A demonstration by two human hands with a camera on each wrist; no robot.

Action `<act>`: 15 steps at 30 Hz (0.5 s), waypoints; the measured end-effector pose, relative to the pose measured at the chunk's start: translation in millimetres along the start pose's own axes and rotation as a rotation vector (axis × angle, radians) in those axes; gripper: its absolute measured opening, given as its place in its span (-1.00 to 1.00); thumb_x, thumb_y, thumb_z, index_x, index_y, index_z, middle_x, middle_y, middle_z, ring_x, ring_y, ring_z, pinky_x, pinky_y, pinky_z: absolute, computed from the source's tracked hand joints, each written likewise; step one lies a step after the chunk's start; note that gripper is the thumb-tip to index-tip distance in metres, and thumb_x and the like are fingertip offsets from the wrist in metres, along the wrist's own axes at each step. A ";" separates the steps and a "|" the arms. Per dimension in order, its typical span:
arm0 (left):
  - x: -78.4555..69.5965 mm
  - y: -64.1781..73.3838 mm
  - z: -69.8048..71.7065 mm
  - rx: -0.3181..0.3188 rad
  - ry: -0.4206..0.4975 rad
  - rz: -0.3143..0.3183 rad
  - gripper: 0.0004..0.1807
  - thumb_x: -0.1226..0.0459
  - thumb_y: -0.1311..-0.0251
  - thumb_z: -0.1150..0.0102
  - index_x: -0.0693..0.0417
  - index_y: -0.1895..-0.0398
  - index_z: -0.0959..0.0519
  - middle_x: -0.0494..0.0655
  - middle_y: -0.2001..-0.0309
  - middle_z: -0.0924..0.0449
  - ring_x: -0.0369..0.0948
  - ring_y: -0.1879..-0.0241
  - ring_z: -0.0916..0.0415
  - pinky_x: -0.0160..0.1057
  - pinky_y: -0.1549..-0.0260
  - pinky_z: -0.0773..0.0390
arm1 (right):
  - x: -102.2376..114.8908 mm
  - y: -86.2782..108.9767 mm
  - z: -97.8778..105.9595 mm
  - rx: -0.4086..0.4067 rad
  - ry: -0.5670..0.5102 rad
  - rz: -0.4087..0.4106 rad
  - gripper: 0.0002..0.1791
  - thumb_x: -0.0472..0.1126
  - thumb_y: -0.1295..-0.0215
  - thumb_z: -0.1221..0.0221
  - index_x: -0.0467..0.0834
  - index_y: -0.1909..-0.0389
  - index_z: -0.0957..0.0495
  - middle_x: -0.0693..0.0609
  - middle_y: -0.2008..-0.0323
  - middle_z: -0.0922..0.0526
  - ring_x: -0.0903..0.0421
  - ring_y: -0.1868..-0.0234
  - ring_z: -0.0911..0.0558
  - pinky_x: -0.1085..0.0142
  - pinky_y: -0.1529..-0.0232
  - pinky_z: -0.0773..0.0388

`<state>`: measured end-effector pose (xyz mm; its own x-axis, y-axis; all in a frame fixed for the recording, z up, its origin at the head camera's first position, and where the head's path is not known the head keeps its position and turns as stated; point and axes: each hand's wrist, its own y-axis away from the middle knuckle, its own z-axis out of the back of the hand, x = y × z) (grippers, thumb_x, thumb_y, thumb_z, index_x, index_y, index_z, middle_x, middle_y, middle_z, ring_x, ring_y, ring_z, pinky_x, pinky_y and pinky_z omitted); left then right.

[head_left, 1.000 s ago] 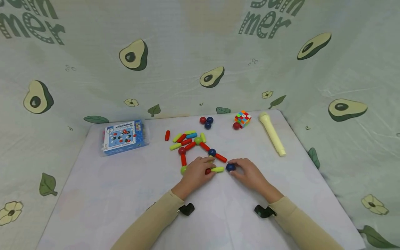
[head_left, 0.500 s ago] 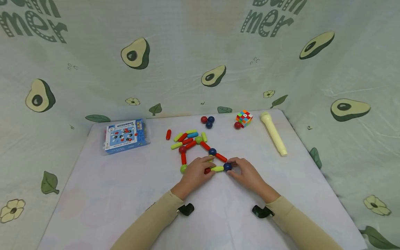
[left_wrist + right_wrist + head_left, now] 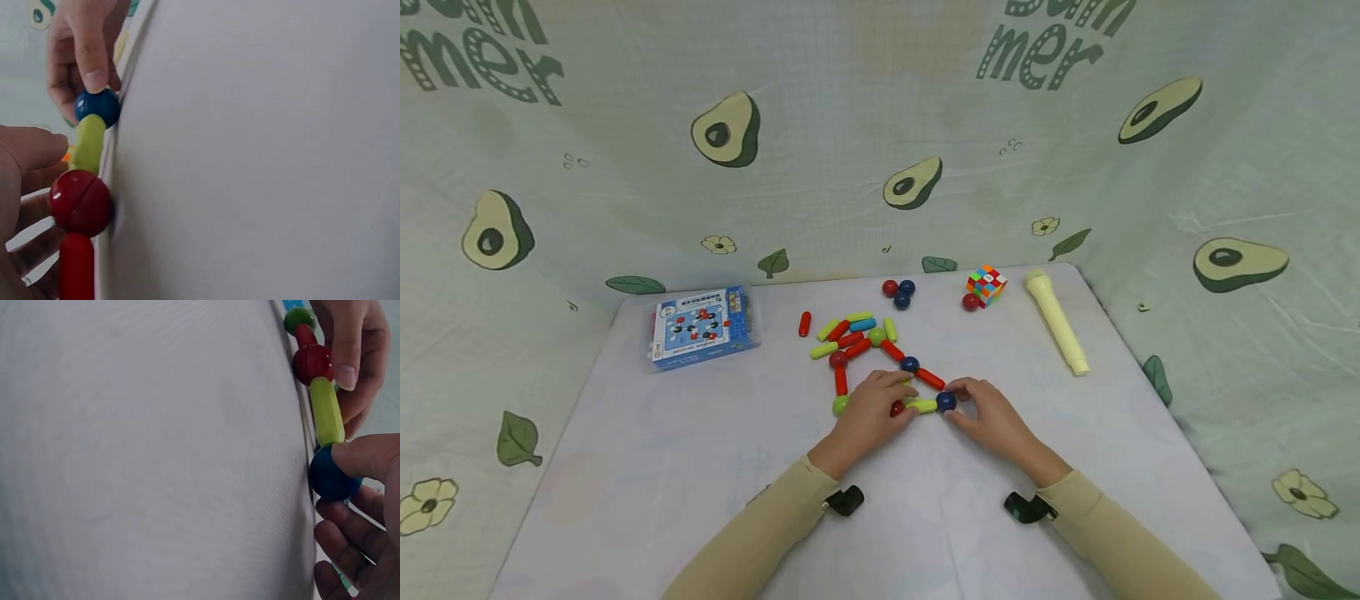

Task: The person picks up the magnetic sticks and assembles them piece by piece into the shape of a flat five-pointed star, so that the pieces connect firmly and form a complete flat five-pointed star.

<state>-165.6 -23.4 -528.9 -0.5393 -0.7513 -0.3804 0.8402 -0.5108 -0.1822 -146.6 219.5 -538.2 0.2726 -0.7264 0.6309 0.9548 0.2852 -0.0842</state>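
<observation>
My right hand [image 3: 996, 417] pinches a dark blue ball [image 3: 334, 475] between thumb and fingers. That ball meets the end of a yellow-green building stick [image 3: 326, 412]. My left hand [image 3: 871, 410] holds this stick near its other end, where a red ball [image 3: 81, 203] joins it. A red stick [image 3: 77, 265] runs on from the red ball, towards a green ball [image 3: 840, 406]. Farther back, red sticks link a darker red ball [image 3: 837, 359], another green ball [image 3: 877, 336] and a blue ball [image 3: 909, 364]. A red stick [image 3: 931, 379] points from there towards my right fingers. My left hand covers part of the frame.
Several loose sticks [image 3: 850, 339] lie behind the frame. A boxed set [image 3: 700, 327] is at the back left. Loose balls [image 3: 902, 300], a puzzle cube [image 3: 987, 285] with a red ball [image 3: 970, 302], and a cream microphone-shaped stick [image 3: 1057, 321] lie along the back and right.
My right hand has moved slightly left, bringing the blue ball from a small gap up against the yellow-green stick's end. My left hand has stayed nearly still.
</observation>
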 end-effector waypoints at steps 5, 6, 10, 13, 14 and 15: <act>-0.3 -12.0 15.2 0.032 -0.058 -0.009 -0.63 0.02 -0.30 -0.35 -0.13 -0.12 -0.68 -0.19 -0.20 -0.61 -0.16 -0.23 -0.45 -0.16 -0.25 -0.45 | -0.9 0.1 0.6 0.005 -0.017 -0.021 -0.55 -0.10 -0.27 -0.41 -0.09 -0.13 -0.54 0.05 0.05 -0.63 0.05 0.00 -0.58 0.04 -0.08 -0.55; -0.1 -14.8 18.1 0.046 -0.069 -0.009 -0.62 0.02 -0.30 -0.35 -0.13 -0.13 -0.68 -0.19 -0.18 -0.62 -0.16 -0.23 -0.46 -0.16 -0.26 -0.45 | -1.0 0.0 0.8 0.005 -0.023 -0.022 -0.56 -0.10 -0.27 -0.41 -0.08 -0.12 -0.54 0.06 0.05 -0.63 0.05 0.00 -0.58 0.04 -0.08 -0.55; 0.6 -27.6 25.8 0.089 -0.091 -0.024 -0.60 0.02 -0.29 -0.36 -0.12 -0.15 -0.66 -0.18 -0.15 -0.64 -0.15 -0.20 -0.49 -0.13 -0.25 -0.45 | -1.5 -0.1 1.1 -0.002 -0.041 -0.021 -0.59 -0.08 -0.27 -0.41 -0.05 -0.08 -0.54 0.08 0.07 -0.62 0.07 0.01 -0.58 0.05 -0.06 -0.55; 1.2 -38.3 27.6 0.118 -0.103 -0.054 -0.60 0.02 -0.30 -0.35 -0.13 -0.16 -0.65 -0.19 -0.16 -0.63 -0.15 -0.21 -0.48 -0.11 -0.26 -0.44 | -2.7 -0.8 0.5 -0.016 -0.050 -0.014 -0.60 -0.08 -0.26 -0.42 -0.03 -0.07 -0.55 0.09 0.08 -0.63 0.08 0.02 -0.58 0.06 -0.05 -0.55; 1.9 -42.1 27.0 0.129 -0.108 -0.068 -0.60 0.03 -0.30 -0.34 -0.14 -0.17 -0.65 -0.20 -0.17 -0.63 -0.16 -0.22 -0.48 -0.11 -0.27 -0.43 | -3.2 -1.1 0.1 -0.019 -0.054 -0.010 -0.60 -0.08 -0.26 -0.42 -0.03 -0.06 -0.55 0.09 0.08 -0.63 0.08 0.02 -0.58 0.06 -0.05 -0.55; 2.1 -45.8 26.5 0.141 -0.117 -0.083 -0.60 0.02 -0.31 -0.33 -0.15 -0.18 -0.65 -0.22 -0.18 -0.62 -0.16 -0.22 -0.47 -0.11 -0.27 -0.43 | -4.4 -1.5 -0.6 -0.022 -0.054 -0.004 -0.60 -0.07 -0.26 -0.42 -0.03 -0.06 -0.55 0.09 0.08 -0.63 0.08 0.02 -0.58 0.06 -0.05 -0.55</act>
<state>-206.8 -12.7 -497.3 -0.6158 -0.7437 -0.2601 0.7810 -0.6198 -0.0769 -149.1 221.8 -541.4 0.2628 -0.6922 0.6722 0.9583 0.2680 -0.0987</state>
